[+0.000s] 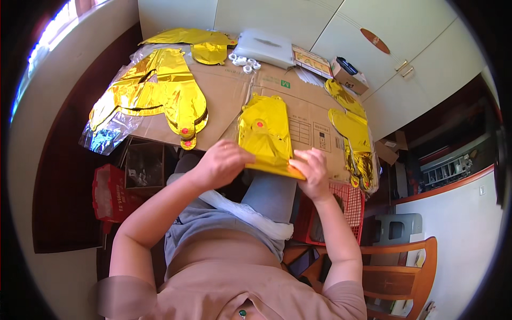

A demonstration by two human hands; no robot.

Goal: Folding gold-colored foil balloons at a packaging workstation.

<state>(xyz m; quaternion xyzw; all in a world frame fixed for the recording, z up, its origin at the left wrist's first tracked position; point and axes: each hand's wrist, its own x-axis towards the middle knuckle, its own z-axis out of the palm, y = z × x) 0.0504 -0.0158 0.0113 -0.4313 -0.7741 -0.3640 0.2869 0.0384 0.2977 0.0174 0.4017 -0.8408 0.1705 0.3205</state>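
Observation:
A shiny gold foil balloon (264,120), flat and partly folded, lies on the cardboard-covered table in front of me. Its near end hangs at the table's front edge, above my lap. My left hand (226,162) pinches the left corner of this near edge. At the opposite corner, my right hand (312,168) has its fingers closed on the foil. A small red round mark shows on the balloon's upper half. To the left, larger flat gold foil balloons (173,88) lie spread over clear plastic wrapping. More folded gold foil pieces (352,128) lie along the table's right side.
White rolls (248,64) and a stack in clear plastic (264,48) stand at the back, near more gold foil (208,52). A small carton (349,80) sits back right. Below are a red basket (352,210), a red container (106,194) and a wooden chair (394,269).

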